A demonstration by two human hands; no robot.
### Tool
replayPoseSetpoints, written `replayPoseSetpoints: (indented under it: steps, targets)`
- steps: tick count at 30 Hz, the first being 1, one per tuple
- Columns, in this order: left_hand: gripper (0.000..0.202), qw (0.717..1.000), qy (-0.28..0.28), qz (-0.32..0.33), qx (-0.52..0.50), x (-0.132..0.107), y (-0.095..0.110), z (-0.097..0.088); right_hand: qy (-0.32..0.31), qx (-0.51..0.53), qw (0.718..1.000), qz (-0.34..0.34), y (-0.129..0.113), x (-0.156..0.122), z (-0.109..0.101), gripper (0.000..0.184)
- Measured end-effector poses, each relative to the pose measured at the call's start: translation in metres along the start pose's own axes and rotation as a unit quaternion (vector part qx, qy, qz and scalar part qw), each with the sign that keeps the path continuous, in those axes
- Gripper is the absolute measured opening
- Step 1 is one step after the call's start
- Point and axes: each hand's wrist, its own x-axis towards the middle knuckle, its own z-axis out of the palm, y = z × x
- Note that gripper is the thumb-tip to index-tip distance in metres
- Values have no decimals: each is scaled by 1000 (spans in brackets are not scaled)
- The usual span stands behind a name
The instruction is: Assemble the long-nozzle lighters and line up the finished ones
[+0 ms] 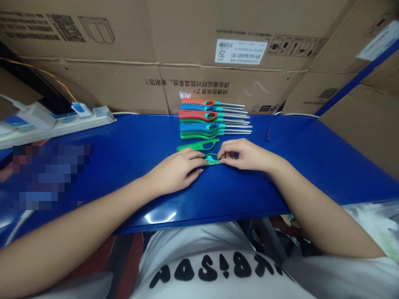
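Observation:
Both my hands rest on the blue table (124,158) around a green and teal lighter part (212,159). My left hand (176,171) lies over its left end with fingers curled onto it. My right hand (245,155) pinches its right end with thumb and fingers. Just behind it lies a loose green handle shell (198,145). Further back, a neat row of several long-nosed lighters (205,118) in orange, blue and green lies with metal tubes pointing right.
A white power strip (59,124) with plugs and cables sits at the table's back left. Stacked cardboard boxes (199,54) wall off the back. A small thin red and blue tool (268,132) lies right of the lighters. A blurred patch covers the left.

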Motion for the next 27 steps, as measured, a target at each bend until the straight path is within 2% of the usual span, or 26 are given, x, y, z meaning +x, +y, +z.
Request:
replayPoseSetpoints:
  steps: [27]
  targets:
    - [29,999,38,31,-7,-1,1,5,-2,8,999,-39,-2,3,6,14]
